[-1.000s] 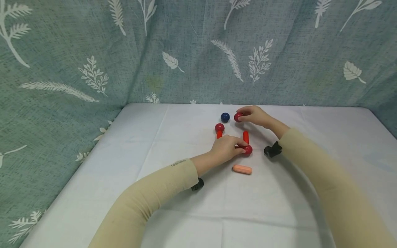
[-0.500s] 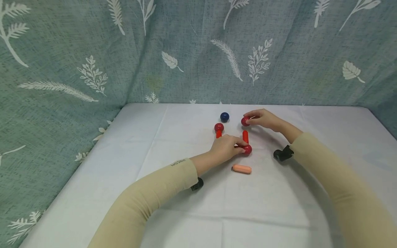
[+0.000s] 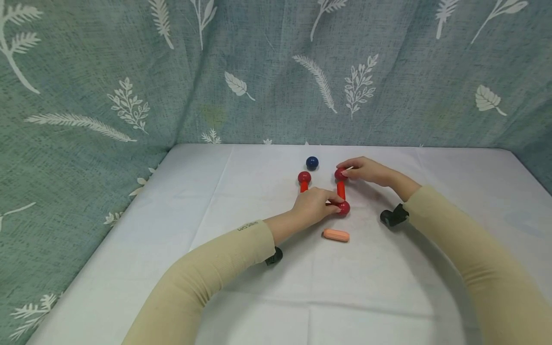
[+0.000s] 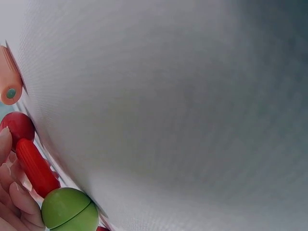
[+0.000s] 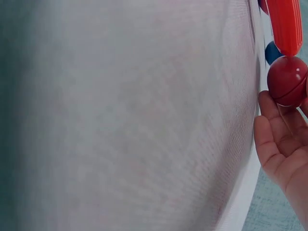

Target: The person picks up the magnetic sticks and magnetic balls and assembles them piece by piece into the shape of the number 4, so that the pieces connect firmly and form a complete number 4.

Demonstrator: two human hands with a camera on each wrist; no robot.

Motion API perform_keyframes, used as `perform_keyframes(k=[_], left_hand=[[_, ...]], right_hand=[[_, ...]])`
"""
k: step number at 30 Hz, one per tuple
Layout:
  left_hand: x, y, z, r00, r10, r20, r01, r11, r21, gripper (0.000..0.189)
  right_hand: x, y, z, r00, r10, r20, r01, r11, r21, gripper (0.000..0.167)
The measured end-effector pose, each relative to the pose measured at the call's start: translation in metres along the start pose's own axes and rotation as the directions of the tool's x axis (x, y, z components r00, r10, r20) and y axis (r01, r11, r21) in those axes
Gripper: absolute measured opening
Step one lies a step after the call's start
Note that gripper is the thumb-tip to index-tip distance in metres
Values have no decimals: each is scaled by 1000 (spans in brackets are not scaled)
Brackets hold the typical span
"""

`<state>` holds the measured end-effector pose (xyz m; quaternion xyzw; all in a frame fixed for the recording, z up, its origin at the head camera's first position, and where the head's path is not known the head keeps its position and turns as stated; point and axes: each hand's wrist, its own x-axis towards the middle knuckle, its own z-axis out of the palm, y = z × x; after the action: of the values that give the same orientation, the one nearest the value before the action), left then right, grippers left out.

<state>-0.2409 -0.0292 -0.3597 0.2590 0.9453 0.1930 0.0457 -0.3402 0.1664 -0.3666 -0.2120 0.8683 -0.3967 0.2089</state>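
In the head view my left hand pinches a glossy red ball at the near end of a short red rod. My right hand holds another red ball between thumb and fingers, right at that rod's far end. The right wrist view shows this ball with a seam line, close against the ribbed rod. A green ball and a red rod lie beside the left fingers in the left wrist view; my left hand hides the green ball from the head view.
A third red ball with a red rod below it lies left of the rod being handled. Behind is a blue ball. An orange ribbed rod lies nearer on the white tablecloth; a leaf-patterned curtain hangs behind.
My right hand has carried its red ball first rightward, then nearer, to the far end of the red rod. The left hand stays in place on its ball.
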Motion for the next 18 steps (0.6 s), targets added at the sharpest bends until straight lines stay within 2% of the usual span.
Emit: perform_keyframes(k=[18], left_hand=[[1,-1,1,1000,1,2,-1,1000,6,28]], right_hand=[[3,2,2,998,-30,56,31,999,-10,41]])
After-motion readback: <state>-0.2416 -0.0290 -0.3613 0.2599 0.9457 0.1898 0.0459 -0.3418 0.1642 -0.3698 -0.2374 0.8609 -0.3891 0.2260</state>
